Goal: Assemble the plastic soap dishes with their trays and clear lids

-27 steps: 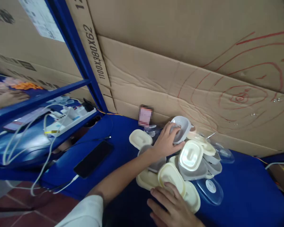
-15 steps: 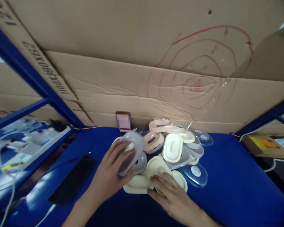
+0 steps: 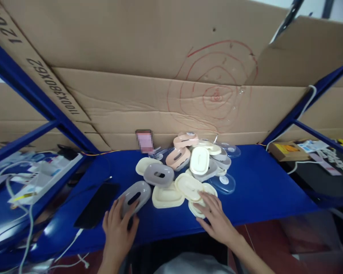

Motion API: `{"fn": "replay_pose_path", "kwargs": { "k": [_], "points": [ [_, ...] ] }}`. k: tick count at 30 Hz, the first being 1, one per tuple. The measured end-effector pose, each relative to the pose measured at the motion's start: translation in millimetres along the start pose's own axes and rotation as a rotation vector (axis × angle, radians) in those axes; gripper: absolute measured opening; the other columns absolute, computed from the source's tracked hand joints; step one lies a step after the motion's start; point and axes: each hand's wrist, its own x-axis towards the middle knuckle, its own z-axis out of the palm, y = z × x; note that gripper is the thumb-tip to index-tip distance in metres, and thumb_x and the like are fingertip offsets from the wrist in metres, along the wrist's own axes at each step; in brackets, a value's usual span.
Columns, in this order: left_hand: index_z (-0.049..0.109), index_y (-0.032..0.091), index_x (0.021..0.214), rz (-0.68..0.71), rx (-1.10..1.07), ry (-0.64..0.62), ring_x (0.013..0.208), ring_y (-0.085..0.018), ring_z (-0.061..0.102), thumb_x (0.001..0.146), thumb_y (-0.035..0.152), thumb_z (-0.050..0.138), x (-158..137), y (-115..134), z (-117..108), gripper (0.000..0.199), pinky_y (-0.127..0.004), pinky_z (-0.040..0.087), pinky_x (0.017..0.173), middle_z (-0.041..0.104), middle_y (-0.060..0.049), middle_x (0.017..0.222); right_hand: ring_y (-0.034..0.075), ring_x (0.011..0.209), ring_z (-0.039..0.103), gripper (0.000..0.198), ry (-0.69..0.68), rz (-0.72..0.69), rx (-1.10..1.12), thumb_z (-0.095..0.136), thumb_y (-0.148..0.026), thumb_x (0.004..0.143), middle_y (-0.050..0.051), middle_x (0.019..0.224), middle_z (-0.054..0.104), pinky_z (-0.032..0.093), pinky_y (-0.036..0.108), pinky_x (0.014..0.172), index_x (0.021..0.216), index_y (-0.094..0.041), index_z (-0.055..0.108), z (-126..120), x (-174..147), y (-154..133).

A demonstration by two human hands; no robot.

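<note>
Down and left comes the left hand (image 3: 118,224) since half a second ago, bringing the grey lid (image 3: 135,196) out of the heap onto the blue table (image 3: 257,186). Fingers lie loosely spread over the lid's near end, not clamped. It sits slot-up, apart from the pile, beside a black phone (image 3: 97,204). Right hand (image 3: 215,219) rests flat and open, fingertips on a cream lid (image 3: 198,207) at the pile's near edge. Behind, cream, grey, pink and clear lids overlap; how they stack is hard to read.
</note>
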Motion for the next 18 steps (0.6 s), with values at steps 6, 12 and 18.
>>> {"fn": "replay_pose_path", "kwargs": {
  "k": [6,12,18],
  "points": [
    [0.073,0.016,0.138,-0.051,-0.03,0.13,0.152,-0.047,0.052,0.107,0.024,0.053,8,7,8,0.038,-0.068,0.049,0.118,0.051,-0.025,0.162,0.035,0.157,0.048,0.054,0.184,0.098,-0.017,0.065,-0.035,0.107,0.014,0.169,0.05,0.048,0.061,0.123,0.159,-0.031,0.054,12,-9,-1],
    [0.074,0.017,0.133,-0.024,-0.044,0.126,0.145,-0.045,0.058,0.108,0.031,0.049,1,7,12,0.038,-0.064,0.056,0.111,0.056,-0.023,0.156,0.037,0.16,0.045,0.073,0.159,0.197,0.078,0.065,-0.052,0.106,0.015,0.175,0.042,0.046,0.061,0.124,0.171,-0.033,0.036,19,-10,5],
    [0.069,0.026,0.136,0.103,-0.064,0.172,0.142,-0.04,0.061,0.104,0.022,0.058,4,5,-6,0.034,-0.058,0.056,0.111,0.059,-0.017,0.155,0.035,0.161,0.045,0.077,0.12,0.159,0.127,0.06,-0.049,0.109,0.016,0.175,0.043,0.052,0.056,0.122,0.176,-0.03,0.027,6,-13,11]
  ]
}}
